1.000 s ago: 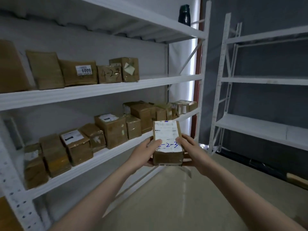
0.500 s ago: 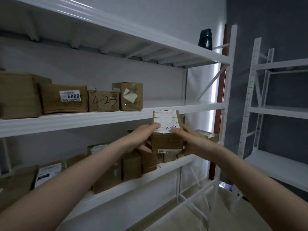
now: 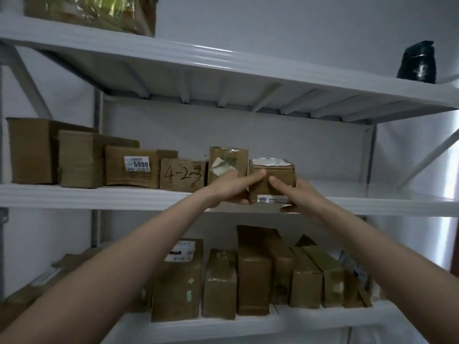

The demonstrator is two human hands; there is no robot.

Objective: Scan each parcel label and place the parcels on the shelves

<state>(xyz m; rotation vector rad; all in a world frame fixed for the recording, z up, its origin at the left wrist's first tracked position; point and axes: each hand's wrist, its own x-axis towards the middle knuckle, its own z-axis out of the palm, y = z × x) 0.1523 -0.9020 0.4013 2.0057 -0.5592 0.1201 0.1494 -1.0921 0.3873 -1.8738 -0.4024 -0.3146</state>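
On the middle shelf (image 3: 99,197) the row starts at the far left with two plain brown boxes (image 3: 32,150), then a box with a white "6008" sticker (image 3: 131,166), then one marked "4-2-3" in pen (image 3: 182,175), then a taller taped box (image 3: 228,161) standing upright. My left hand (image 3: 232,188) comes next, thumb laid along the near top edge of the parcel (image 3: 272,181) and fingers curled under its left side, partly covering the taller box's lower corner. The parcel sits at the shelf's front lip, just beside that taller box (whether its base rests on the shelf I cannot tell), with a white label on top and a smaller one low on its front face. My right hand (image 3: 296,194) grips its right side, thumb pressed on the front face and fingers wrapped beneath the lower corner. To the right of that the shelf runs on white. On the top shelf (image 3: 223,60) a large carton (image 3: 92,11) sits at the left and a dark wrapped object (image 3: 417,63) at the right. The lower shelf (image 3: 223,326) holds a packed row of brown parcels (image 3: 253,281) standing on end.
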